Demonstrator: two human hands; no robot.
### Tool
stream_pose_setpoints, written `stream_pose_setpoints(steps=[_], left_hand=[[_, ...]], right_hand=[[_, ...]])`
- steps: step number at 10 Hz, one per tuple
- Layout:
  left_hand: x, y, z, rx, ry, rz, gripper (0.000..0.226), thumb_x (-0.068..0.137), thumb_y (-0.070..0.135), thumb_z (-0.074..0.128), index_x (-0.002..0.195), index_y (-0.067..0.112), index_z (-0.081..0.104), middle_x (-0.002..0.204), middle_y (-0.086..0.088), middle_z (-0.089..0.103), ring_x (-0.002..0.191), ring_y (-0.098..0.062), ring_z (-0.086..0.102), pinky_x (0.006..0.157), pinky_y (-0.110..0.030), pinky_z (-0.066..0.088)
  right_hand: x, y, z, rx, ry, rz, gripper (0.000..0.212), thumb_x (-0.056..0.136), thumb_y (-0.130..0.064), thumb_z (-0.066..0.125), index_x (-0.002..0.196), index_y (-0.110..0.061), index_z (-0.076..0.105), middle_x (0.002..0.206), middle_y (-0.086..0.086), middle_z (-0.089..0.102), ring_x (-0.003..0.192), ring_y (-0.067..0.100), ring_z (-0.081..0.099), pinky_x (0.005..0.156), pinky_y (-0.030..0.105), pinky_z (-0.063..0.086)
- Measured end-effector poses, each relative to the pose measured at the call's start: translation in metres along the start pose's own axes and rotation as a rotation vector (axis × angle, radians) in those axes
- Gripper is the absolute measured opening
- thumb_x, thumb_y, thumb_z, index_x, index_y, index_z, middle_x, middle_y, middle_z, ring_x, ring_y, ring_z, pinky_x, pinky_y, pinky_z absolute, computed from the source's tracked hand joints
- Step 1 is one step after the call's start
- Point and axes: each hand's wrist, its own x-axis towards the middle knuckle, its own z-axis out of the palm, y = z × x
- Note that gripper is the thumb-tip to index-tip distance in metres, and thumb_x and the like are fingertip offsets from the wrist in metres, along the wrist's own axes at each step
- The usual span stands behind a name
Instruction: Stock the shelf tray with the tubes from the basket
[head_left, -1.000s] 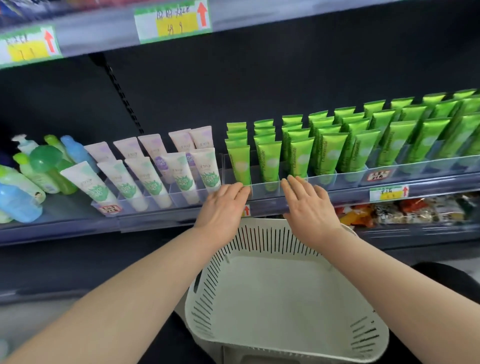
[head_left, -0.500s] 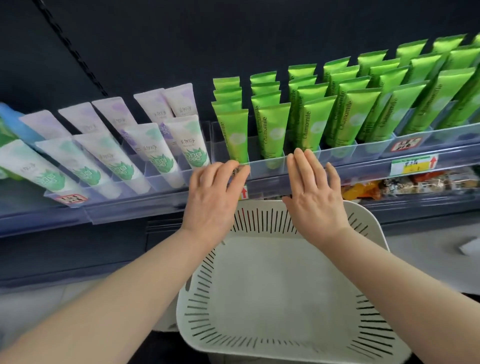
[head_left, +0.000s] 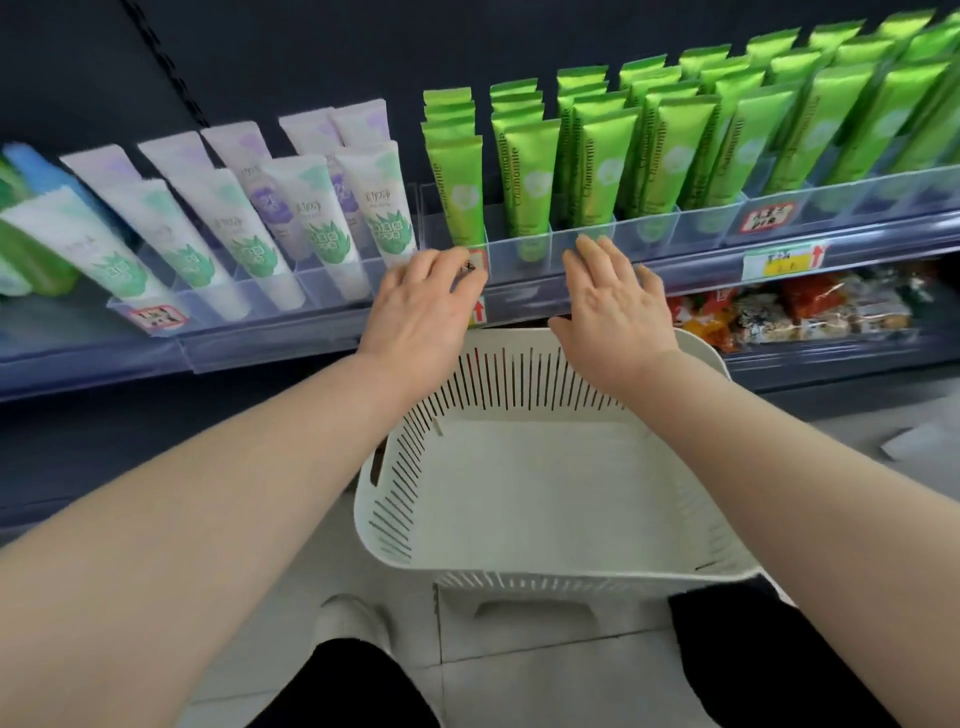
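Head view: my left hand and right hand are both flat with fingers extended, fingertips at the front wall of the clear shelf tray. Green tubes stand in rows in its compartments. White slotted basket sits on the floor below my wrists.

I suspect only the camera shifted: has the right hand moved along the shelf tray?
No. The right hand stays at the tray front below the third green tube column, as before.
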Motion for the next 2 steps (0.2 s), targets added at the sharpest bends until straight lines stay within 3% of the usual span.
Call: stream_pose_setpoints(steps=[1, 2], left_hand=[[-0.018, 0.013, -0.023, -0.042, -0.065, 0.000, 0.051, 0.091, 0.019, 0.058, 0.139, 0.020, 0.041, 0.152, -0.006, 0.027, 0.134, -0.029, 0.026, 0.106, -0.047, 0.028], [-0.035, 0.029, -0.049, -0.108, -0.112, 0.010, 0.053, 0.091, 0.034, 0.059, 0.140, 0.023, 0.042, 0.150, -0.005, 0.031, 0.135, -0.028, 0.026, 0.106, -0.047, 0.029]], right_hand=[[-0.029, -0.006, -0.021, 0.039, -0.050, -0.029, 0.059, 0.094, -0.042, 0.047, 0.143, -0.013, 0.030, 0.152, 0.005, 0.026, 0.143, 0.022, 0.016, 0.110, 0.047, 0.025], [-0.063, -0.010, -0.041, 0.028, -0.072, -0.047, 0.057, 0.093, -0.045, 0.048, 0.139, -0.014, 0.035, 0.145, 0.005, 0.035, 0.138, 0.023, 0.027, 0.104, 0.046, 0.031]])
